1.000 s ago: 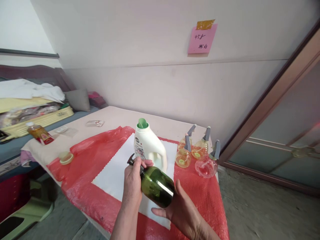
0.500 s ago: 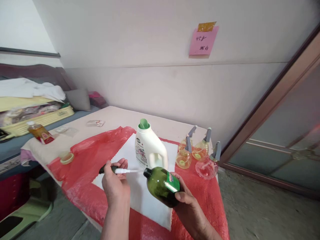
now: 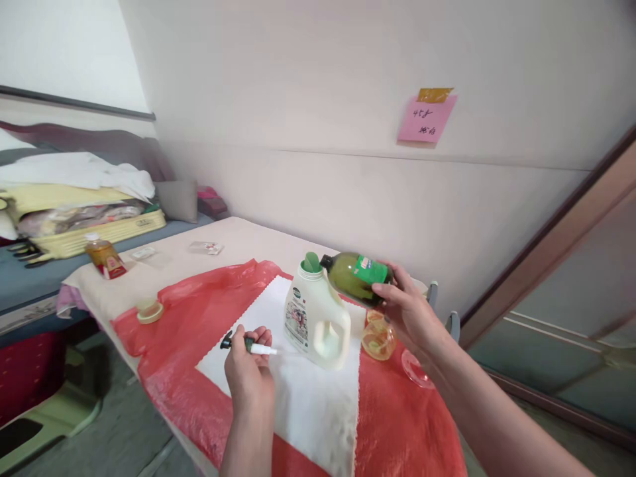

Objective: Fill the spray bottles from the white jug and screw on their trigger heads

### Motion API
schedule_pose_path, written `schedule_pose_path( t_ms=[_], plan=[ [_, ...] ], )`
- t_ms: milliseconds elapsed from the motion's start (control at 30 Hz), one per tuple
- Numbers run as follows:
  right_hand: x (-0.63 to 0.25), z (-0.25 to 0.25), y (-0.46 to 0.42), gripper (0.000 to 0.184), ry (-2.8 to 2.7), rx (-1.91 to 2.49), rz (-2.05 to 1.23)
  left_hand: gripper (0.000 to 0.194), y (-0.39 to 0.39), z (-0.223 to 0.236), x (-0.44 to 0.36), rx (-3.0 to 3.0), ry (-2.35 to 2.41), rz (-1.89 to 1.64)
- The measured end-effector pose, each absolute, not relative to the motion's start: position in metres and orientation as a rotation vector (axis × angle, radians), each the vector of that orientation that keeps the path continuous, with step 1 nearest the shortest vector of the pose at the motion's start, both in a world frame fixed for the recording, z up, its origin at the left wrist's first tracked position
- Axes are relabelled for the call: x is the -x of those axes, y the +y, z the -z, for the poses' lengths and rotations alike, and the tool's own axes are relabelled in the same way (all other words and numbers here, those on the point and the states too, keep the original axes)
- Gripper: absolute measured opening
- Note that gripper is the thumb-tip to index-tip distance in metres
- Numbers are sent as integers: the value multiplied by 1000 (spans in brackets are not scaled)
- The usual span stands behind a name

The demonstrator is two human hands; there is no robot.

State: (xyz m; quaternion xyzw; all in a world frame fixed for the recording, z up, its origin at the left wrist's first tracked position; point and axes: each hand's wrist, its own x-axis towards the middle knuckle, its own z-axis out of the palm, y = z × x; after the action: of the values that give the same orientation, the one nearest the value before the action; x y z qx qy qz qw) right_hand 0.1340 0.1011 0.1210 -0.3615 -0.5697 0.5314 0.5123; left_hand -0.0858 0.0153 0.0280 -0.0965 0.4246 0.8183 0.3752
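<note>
My right hand [image 3: 406, 299] is wrapped round the base of a dark green bottle [image 3: 345, 273] with a green label. The bottle lies nearly sideways, its open black neck beside the green pouring spout [image 3: 312, 262] of a white detergent jug [image 3: 302, 310]. Whether neck and spout touch, I cannot tell. The jug stands upright on a white cloth [image 3: 308, 404]. Lower and to the left, my left hand [image 3: 252, 374] is closed on a pump dispenser head [image 3: 262, 348], black at the top with a white lower part that points right.
Behind my right forearm stand several spray bottles [image 3: 378, 341], partly hidden. Red plastic sheeting [image 3: 407, 424] covers much of the table. A small round lid [image 3: 150, 311] and an amber bottle [image 3: 105, 257] are at the left. A pink note [image 3: 427, 120] hangs on the wall.
My right hand has raised the green bottle from in front of the jug up to its spout. The pump head has come away from the bottle's neck in my left hand. The view has shifted.
</note>
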Motion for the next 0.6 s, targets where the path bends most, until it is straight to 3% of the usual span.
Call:
schedule_pose_path(
  t_ms=[267,433,600],
  plan=[
    [-121,-162,130,63,-1669,1024,-1058,28,15,-27,89,235,1028,-2079],
    [-106,-192,131,74,-1962,1199,-655,27,13,-27,90,249,1016,-2066],
    [-86,-212,140,76,-2004,1220,-542,27,13,-29,92,269,1002,-2043]
  ],
)
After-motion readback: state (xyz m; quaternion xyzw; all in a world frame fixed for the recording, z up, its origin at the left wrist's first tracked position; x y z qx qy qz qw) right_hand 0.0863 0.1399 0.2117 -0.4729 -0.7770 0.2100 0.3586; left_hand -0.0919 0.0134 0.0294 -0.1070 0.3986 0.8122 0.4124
